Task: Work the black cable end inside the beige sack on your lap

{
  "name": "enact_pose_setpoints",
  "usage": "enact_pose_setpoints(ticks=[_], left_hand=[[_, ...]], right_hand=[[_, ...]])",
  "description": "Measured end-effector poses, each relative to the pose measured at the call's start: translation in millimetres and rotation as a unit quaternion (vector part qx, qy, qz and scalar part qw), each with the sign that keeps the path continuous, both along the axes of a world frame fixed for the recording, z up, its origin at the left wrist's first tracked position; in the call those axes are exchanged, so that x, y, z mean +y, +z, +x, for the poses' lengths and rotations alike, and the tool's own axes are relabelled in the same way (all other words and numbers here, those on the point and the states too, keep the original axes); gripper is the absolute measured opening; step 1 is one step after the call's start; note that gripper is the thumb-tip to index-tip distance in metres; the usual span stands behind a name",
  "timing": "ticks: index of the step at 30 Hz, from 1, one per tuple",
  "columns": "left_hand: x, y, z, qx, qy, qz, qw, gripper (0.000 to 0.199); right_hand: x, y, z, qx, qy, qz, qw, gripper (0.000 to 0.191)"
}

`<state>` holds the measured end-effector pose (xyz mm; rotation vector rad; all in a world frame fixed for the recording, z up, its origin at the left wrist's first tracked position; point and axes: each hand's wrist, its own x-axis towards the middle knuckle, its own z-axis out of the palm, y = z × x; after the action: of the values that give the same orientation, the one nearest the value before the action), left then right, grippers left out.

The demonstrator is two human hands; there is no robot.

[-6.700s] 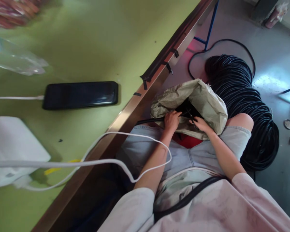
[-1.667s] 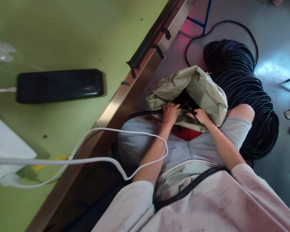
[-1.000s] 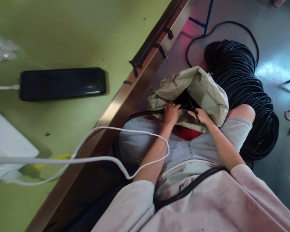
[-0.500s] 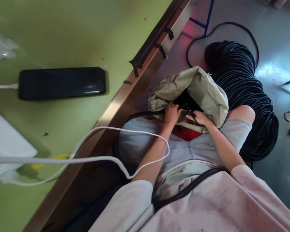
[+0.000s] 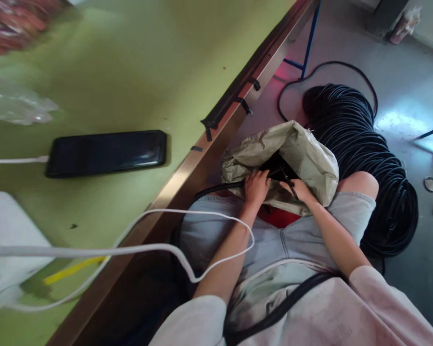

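Note:
A pale, crumpled sack (image 5: 312, 161) stands open between my knees, with dark contents inside. At its near left edge my left hand (image 5: 257, 186) is closed round a black cable (image 5: 220, 186) that runs over my left thigh. My right hand (image 5: 299, 190), at the near right of the opening, grips a thin dark tool (image 5: 290, 185) that looks like scissors or cutters; its tip points into the sack. Something red (image 5: 279, 217) shows below the sack's near edge.
A big coil of black cable (image 5: 368, 144) lies on the floor at the right. The green table (image 5: 130, 72) at the left has a metal edge and holds a black phone (image 5: 106, 153). A white cord (image 5: 159, 247) hangs across my left forearm.
The camera view has shifted, so most things appear lower. Both hands remain at the sack's near edge, still holding the cable and the tool, with the fingers slightly moved.

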<state>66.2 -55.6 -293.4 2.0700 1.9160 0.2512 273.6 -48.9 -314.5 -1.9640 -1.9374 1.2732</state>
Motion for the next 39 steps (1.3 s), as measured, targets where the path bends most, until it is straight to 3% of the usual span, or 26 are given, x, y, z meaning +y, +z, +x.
enact_pose_setpoints(ticks=[4, 12, 18, 22, 27, 32, 36, 39], left_hand=[[-0.9, 3.6, -2.2, 0.000, -0.001, -0.001, 1.000, 0.039], [2.2, 7.9, -0.1, -0.010, -0.005, -0.048, 0.999, 0.040], [3.0, 6.0, -0.8, -0.030, 0.011, -0.047, 0.998, 0.043], [1.9, 4.6, -1.6, -0.035, 0.011, -0.049, 0.998, 0.043], [1.4, 3.6, -3.4, -0.032, -0.002, -0.050, 0.998, 0.042], [3.6, -0.3, -5.3, -0.027, 0.006, -0.035, 0.999, 0.040], [4.2, -1.1, -6.1, -0.034, -0.004, -0.035, 0.999, 0.040], [3.9, -2.4, -7.0, -0.035, -0.011, -0.033, 0.999, 0.040]], right_hand=[[2.9, 0.6, 3.9, 0.016, -0.027, -0.009, 0.999, 0.064], [8.3, 2.5, 8.9, 0.025, 0.049, 0.022, 0.998, 0.063], [9.7, 6.2, 11.6, -0.029, 0.014, 0.017, 0.999, 0.063], [8.3, 4.1, 10.6, -0.010, 0.015, 0.014, 1.000, 0.062], [9.0, -2.9, 10.4, 0.020, 0.016, 0.063, 0.998, 0.059], [10.4, -5.6, 15.4, 0.011, -0.016, 0.017, 1.000, 0.057], [8.8, -10.1, 13.9, 0.039, -0.009, 0.073, 0.997, 0.056], [8.3, -11.5, 13.7, 0.041, -0.014, 0.062, 0.997, 0.058]])
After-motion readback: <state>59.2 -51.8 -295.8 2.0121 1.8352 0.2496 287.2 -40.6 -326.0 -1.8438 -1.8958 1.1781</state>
